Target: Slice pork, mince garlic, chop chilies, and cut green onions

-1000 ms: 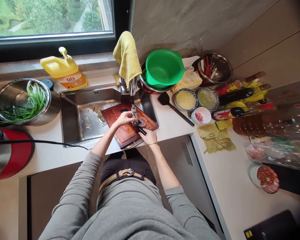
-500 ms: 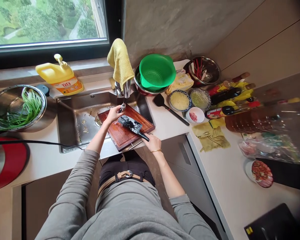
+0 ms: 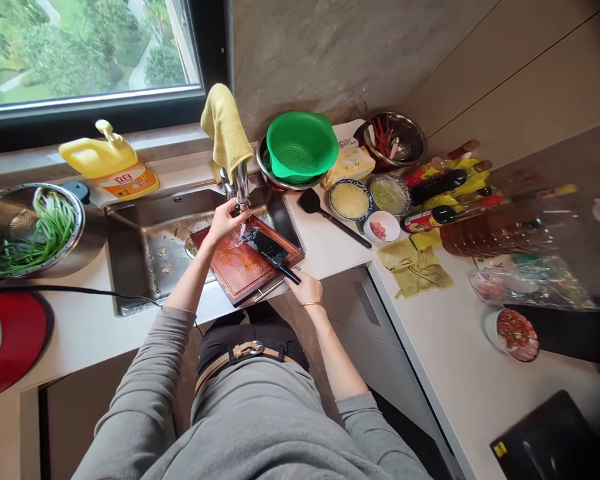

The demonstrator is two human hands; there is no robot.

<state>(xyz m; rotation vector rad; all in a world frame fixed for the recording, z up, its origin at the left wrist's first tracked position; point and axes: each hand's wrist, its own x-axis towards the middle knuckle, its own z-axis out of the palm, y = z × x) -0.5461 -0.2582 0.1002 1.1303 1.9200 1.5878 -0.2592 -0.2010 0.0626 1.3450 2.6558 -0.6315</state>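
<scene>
My right hand [image 3: 306, 289] is closed round the black handle of a cleaver [image 3: 267, 247]. The wet dark blade lies over a reddish wooden cutting board [image 3: 235, 267], which rests across the right part of the sink [image 3: 135, 267] and its front edge. My left hand [image 3: 229, 221] grips the end of the faucet [image 3: 241, 183], with fingers wrapped round the spout. Water runs from it onto the board beside the blade tip. A yellow cloth [image 3: 225, 127] hangs over the faucet's top.
A green colander [image 3: 303, 147] sits behind the sink, with a black spatula [image 3: 330, 217] and small bowls to its right. Left stand a yellow detergent jug [image 3: 113, 167] and a steel pot [image 3: 80, 233] of green onions. Bottles and a bowl of meat [image 3: 517, 333] are on the right counter.
Water now flows from the faucet onto the board. The cleaver blade has turned and looks darker. My view has shifted slightly.
</scene>
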